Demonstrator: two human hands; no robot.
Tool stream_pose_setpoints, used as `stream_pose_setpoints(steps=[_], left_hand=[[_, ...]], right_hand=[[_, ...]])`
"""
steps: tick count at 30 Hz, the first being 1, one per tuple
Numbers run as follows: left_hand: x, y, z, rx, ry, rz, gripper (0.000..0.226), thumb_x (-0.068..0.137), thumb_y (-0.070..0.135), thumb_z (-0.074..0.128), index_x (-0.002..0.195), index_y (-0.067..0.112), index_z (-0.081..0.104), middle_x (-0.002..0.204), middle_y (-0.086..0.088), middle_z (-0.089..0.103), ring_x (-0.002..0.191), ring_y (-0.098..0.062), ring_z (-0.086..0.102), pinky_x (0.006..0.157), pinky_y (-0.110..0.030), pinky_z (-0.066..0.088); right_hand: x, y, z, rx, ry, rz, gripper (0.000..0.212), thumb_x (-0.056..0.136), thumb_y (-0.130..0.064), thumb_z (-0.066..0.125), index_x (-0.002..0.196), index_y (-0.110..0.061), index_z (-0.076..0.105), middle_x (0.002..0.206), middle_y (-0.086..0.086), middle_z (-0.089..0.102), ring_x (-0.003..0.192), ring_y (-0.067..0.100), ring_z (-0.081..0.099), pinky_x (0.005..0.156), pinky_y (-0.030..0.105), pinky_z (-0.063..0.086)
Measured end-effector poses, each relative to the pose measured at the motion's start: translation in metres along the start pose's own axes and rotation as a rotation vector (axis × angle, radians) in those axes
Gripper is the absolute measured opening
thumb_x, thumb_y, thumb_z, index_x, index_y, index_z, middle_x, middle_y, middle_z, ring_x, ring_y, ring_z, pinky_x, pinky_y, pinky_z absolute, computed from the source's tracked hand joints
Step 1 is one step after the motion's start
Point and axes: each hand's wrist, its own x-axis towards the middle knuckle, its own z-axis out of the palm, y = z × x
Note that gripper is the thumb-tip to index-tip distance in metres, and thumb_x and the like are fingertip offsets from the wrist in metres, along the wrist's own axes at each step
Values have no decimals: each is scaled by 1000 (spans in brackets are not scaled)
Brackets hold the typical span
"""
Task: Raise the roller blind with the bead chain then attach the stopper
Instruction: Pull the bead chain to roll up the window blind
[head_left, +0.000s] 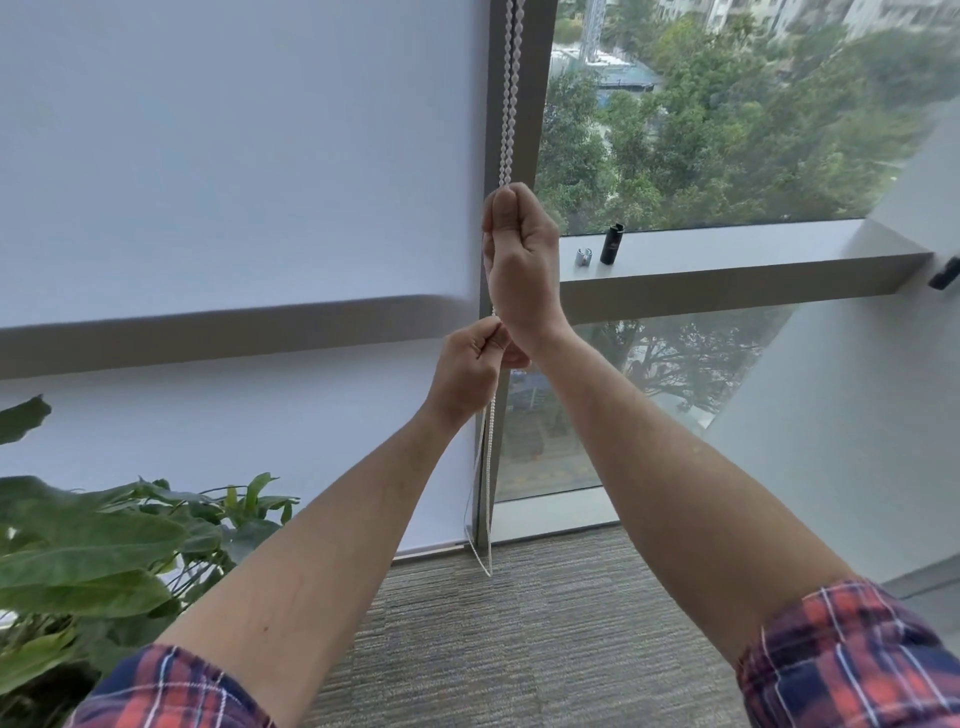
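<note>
A white roller blind (234, 156) covers the left window down to near the floor. Its white bead chain (509, 93) hangs in two strands along the grey window post. My right hand (519, 254) is closed around the chain at about sill height. Just below it, my left hand (467, 369) pinches the chain between thumb and fingers. The chain's loop (483, 551) dangles near the carpet. A small silver stopper (584, 256) lies on the window sill, right of my right hand.
A black cylinder (611, 243) stands on the grey sill (727, 254) beside the stopper. A leafy green plant (104, 551) fills the lower left. Striped carpet (519, 649) lies below. An uncovered window (727, 114) at the right shows trees outside.
</note>
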Motion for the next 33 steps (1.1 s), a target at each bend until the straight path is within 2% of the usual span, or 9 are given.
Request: stream_pose_setpoints(steps=[5, 9, 13, 16, 19, 22, 25, 29, 33], left_hand=[[-4, 16, 2, 54, -33, 2, 43, 97, -9, 42, 64, 15, 56, 49, 15, 59, 52, -2, 63, 56, -9, 47], [0, 21, 0, 125, -81, -31, 38, 91, -16, 39, 55, -3, 43, 41, -6, 40, 48, -23, 43, 45, -28, 24], [7, -18, -10, 316, -249, -115, 28, 84, 10, 47, 67, -12, 53, 57, -25, 55, 55, -20, 41, 46, -44, 39], [-1, -9, -17, 365, -406, -164, 35, 87, -3, 56, 53, 7, 53, 44, 7, 48, 42, -5, 36, 45, -21, 33], [3, 6, -23, 337, -508, -180, 31, 83, -18, 48, 70, 6, 62, 57, -12, 55, 47, -6, 50, 48, -14, 31], [20, 15, -25, 117, -298, -182, 46, 75, -21, 39, 78, 15, 66, 61, 5, 66, 62, 0, 61, 67, -18, 48], [34, 33, -21, -169, -63, -144, 29, 90, -5, 43, 90, 9, 69, 71, 5, 70, 71, -8, 65, 71, -24, 52], [42, 56, -12, -320, -87, -54, 29, 94, 4, 41, 107, -5, 65, 93, -21, 68, 85, -30, 67, 74, -29, 54], [43, 68, -15, -507, -35, -10, 30, 86, 6, 42, 99, 1, 68, 80, -16, 66, 71, -30, 63, 68, -36, 51]], right_hand=[[-3, -1, 0, -73, 40, -41, 35, 105, -18, 38, 70, -20, 45, 58, -4, 40, 51, 13, 35, 47, 29, 29], [-10, 5, -1, -107, 75, -37, 34, 104, -17, 39, 70, -18, 45, 59, -1, 40, 53, 15, 36, 48, 32, 30], [-37, 35, -8, -150, 49, 12, 35, 102, -23, 39, 72, -7, 45, 60, -1, 41, 54, 15, 37, 51, 36, 32], [-49, 55, -19, -163, 45, 67, 35, 102, -30, 39, 71, -16, 46, 58, -6, 41, 53, 14, 37, 51, 36, 32], [-47, 61, -24, -199, 66, 99, 34, 101, -34, 40, 69, -25, 46, 57, -12, 42, 52, 12, 38, 50, 37, 34], [-43, 68, -27, -219, 87, 99, 35, 101, -30, 41, 72, -13, 48, 59, -9, 44, 55, 12, 41, 53, 44, 39], [-43, 69, -24, -186, 60, 106, 30, 101, -27, 41, 74, -18, 52, 66, -9, 51, 62, 10, 48, 59, 44, 45], [-46, 68, -17, -143, 67, 129, 27, 100, -20, 42, 82, -11, 60, 69, -11, 53, 62, 6, 47, 59, 34, 40], [-61, 77, -19, -189, 31, 160, 31, 101, -19, 41, 70, -20, 49, 61, -10, 43, 55, 7, 36, 55, 28, 32]])
